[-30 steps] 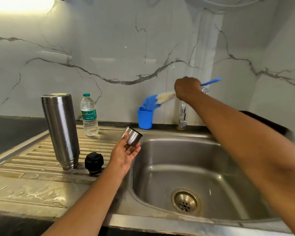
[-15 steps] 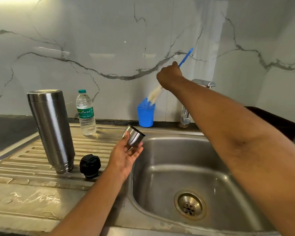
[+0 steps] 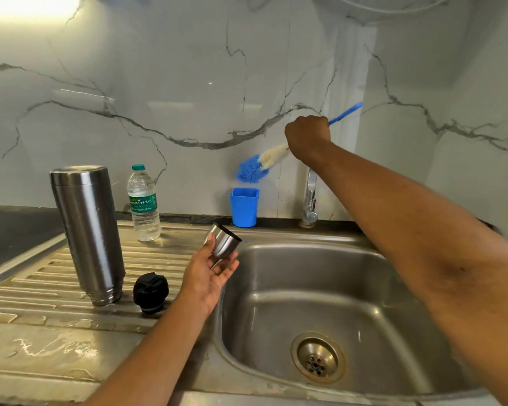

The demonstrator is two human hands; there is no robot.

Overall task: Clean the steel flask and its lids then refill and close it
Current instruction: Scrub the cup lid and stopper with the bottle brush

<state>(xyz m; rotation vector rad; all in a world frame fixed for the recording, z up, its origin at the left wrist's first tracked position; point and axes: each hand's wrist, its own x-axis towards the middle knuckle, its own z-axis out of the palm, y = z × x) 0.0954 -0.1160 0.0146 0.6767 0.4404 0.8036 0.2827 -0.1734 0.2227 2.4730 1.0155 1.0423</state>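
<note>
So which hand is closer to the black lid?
The left hand. It holds the steel cap just to the right of the black lid. The right hand is far off, raised high, gripping the blue brush.

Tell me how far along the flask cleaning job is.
Looks done: the steel flask stands neck-down on the drainboard, likely draining, with the black inner lid beside it. In hand: the left hand holds the steel cup lid, the right hand grips the bottle brush above the blue holder, so scrubbing comes next. Left: refilling, perhaps from the water bottle, and closing.
</note>
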